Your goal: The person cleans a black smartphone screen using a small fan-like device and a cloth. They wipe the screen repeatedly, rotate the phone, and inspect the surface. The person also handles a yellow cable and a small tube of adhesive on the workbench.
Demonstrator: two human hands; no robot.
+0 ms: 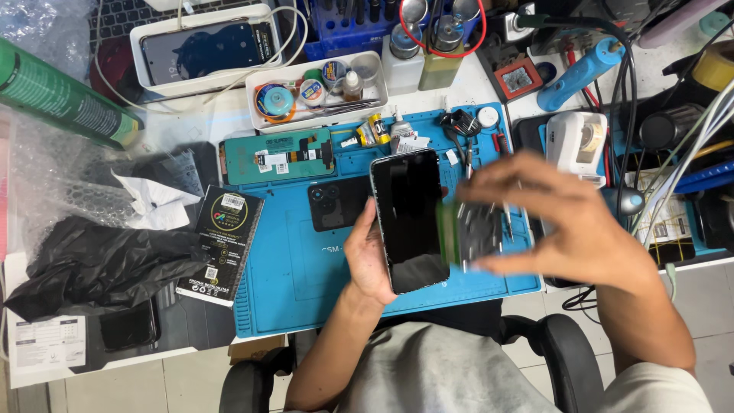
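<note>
Left hand [371,256] grips a glossy black slab phone [409,220] by its edge, held above the front edge of the blue ribbed mat [298,283] on the desk. Right hand [562,222], fingers spread and curled, pinches a blurred, translucent green-tinged film [468,233] beside the phone's right edge.

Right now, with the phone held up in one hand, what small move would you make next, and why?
Probably lower the right hand with its blurred film-like sheet toward the phone. The left hand holds the phone's dark screen face up above the blue mat.
</note>
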